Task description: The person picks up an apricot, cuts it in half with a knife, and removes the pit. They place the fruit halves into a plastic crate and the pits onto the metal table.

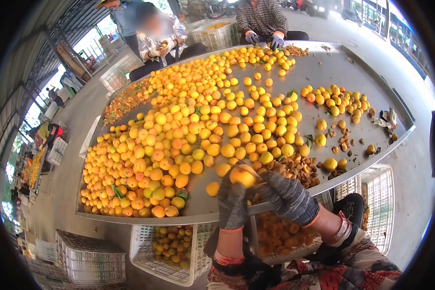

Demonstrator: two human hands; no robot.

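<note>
A yellow-orange fruit (243, 177) is held between my two gloved hands above the near edge of the metal table (198, 193). My left hand (232, 200), in a dark grey glove, is closed round the fruit's left side. From the right, my right hand (290, 195), in a streaked grey glove, reaches its fingers to the fruit; whether it holds anything else is too small to tell. Behind my right hand lies a heap of brown pits (302, 172). A large pile of similar fruit (145, 159) spreads over the left and middle of the table.
White crates (196, 251) with fruit stand below the near edge. More crates (89, 258) are stacked at lower left. Two people sit across the table, one's gloved hands (277, 41) at its far edge. A crumpled cloth (385, 119) lies at the right edge.
</note>
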